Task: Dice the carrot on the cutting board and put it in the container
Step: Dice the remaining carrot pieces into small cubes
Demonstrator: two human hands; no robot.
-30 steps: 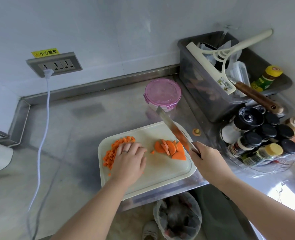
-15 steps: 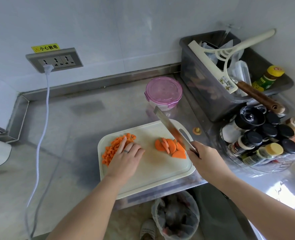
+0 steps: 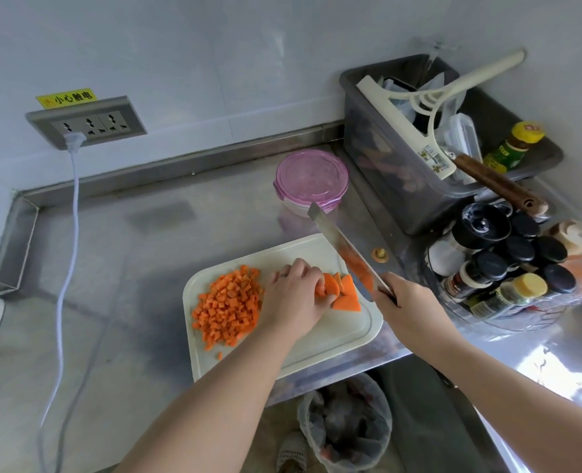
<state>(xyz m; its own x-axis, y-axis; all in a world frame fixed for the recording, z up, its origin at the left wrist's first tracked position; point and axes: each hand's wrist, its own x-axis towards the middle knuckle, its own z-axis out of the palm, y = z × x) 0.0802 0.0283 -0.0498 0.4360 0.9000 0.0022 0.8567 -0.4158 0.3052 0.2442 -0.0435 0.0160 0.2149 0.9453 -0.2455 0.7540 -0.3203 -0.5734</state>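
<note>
Now, head view, the only one available. Left hand (image 3: 294, 295) lies on the cutting board (image 3: 334, 339) with its fingers curled down over the carrot slices (image 3: 345, 297) and the thumb against their near edge. I log it as gripping the small stack and bunching it. Right hand (image 3: 409, 308) is closed round the handle of the knife (image 3: 340, 244); the handle itself is hidden inside the fist. The blade is lifted off the board and shows orange on its flat. I cannot tell whether that is stuck carrot or reflection.

Key relation: the slices sit between the two hands, touching the left fingertips and just left of the right hand, below the heel end of the blade. The blade's long axis runs from the right hand away and leftward, with the tip near the container (image 3: 296, 208). The left hand is the nearer one to the slices.

Judgement: the coming cut needs the blade lowered onto the slices on the right-hand side of the left fingertips, so those fingers are the risk.

Diced carrot (image 3: 229, 303) lies in a loose heap on the board, on the outer side of the left hand, with a few cubes strayed toward the near edge. The container stands on the surface (image 3: 146, 268) beyond the knife tip, past both hands, with its pink lid (image 3: 311, 174) on. Its contents cannot be made out.

Judgement: dicing is mostly done, with one stack left. The lid must come off before any transfer.
</note>
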